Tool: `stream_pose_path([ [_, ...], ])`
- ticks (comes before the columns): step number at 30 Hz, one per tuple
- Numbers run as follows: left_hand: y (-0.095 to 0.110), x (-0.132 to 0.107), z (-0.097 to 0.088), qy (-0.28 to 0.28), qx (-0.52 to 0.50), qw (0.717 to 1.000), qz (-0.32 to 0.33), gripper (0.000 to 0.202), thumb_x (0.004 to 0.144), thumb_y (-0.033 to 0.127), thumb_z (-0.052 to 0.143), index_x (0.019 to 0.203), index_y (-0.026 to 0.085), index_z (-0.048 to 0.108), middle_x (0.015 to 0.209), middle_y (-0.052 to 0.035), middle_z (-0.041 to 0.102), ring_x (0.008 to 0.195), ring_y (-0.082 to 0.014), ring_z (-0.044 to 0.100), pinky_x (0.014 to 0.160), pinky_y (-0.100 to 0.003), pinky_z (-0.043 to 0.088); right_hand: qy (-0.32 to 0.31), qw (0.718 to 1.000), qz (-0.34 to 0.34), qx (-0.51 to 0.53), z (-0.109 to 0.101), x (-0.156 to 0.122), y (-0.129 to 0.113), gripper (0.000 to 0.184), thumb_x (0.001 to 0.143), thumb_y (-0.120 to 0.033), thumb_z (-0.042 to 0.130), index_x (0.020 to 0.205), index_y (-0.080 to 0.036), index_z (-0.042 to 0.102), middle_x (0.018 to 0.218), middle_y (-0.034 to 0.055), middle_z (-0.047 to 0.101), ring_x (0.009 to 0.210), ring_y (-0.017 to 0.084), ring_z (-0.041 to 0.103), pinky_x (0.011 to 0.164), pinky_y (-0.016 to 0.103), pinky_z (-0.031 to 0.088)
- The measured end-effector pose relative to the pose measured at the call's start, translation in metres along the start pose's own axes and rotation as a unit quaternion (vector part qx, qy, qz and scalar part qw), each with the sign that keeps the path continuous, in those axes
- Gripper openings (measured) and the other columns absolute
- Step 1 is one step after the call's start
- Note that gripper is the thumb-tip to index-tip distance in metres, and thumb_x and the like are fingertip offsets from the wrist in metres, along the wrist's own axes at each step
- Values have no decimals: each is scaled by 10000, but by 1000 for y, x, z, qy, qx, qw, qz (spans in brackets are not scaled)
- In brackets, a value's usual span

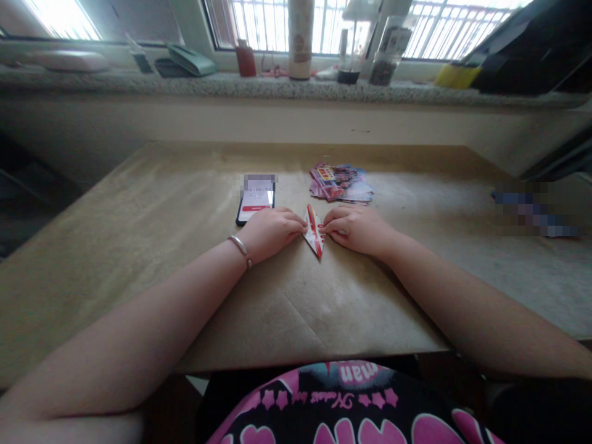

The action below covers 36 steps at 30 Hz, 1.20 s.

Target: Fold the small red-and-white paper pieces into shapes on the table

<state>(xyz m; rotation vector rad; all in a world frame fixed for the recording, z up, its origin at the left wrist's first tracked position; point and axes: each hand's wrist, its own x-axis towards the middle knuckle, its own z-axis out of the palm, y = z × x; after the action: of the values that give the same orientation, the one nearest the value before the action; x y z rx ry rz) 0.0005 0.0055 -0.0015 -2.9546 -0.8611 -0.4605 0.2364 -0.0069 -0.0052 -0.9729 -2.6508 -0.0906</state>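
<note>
I see folded paper (314, 232) lying flat on table (139, 246), just right of phone (255, 201), slightly nearer me. Left hand (271, 231) sits just below phone, fingers curled together, tips pinning paper's left edge. Right hand (356, 229) is farther right of phone, fingers curled, tips pinching paper's right edge. Stack of colourful sheets (342, 183) lies right of phone, beyond paper. Bangle (240, 246) on left wrist.

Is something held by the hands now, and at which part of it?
A folded red-and-white paper, flat on the table. The left hand holds its left edge, the right hand its right edge.
</note>
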Motion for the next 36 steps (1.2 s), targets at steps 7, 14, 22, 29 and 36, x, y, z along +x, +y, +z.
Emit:
stream_pose_path([
  [7,1,-3,-4,8,-3,1000,12,264,843,167,474,969,190,705,1044,-19,702,971,-154,637,890,-301,516,10,1000,21,12,0,-3,2,227,819,-196,520,866,-229,740,934,31,702,848,172,619,768,289,457],
  [14,3,-5,-2,9,-17,999,31,255,861,183,479,1016,167,680,1065,-54,682,1001,-169,606,914,-316,501,14,997,67,31,-5,-4,-9,224,831,-293,535,882,-212,738,943,38,704,876,181,624,787,300,457],
  [22,10,-5,4,22,-24,997,70,289,883,262,502,1135,218,636,1127,-80,621,1139,-202,516,994,-379,434,-3,996,89,-26,-2,-2,-19,364,874,-403,482,1067,-165,678,1084,107,659,995,250,569,859,384,421],
  [29,15,-4,8,3,38,999,16,358,893,349,489,1221,248,589,1337,-110,507,1196,-258,493,1003,-448,414,11,998,66,-19,9,2,-7,372,884,-262,450,1196,-129,603,1203,134,607,1113,261,505,967,419,399],
  [36,15,-4,4,-48,40,998,17,410,913,354,445,1300,234,511,1354,-98,503,1225,-222,485,1029,-385,406,1,999,34,-26,15,-1,-3,413,912,-253,409,1288,-136,535,1305,116,562,1204,259,469,1010,433,396],
])
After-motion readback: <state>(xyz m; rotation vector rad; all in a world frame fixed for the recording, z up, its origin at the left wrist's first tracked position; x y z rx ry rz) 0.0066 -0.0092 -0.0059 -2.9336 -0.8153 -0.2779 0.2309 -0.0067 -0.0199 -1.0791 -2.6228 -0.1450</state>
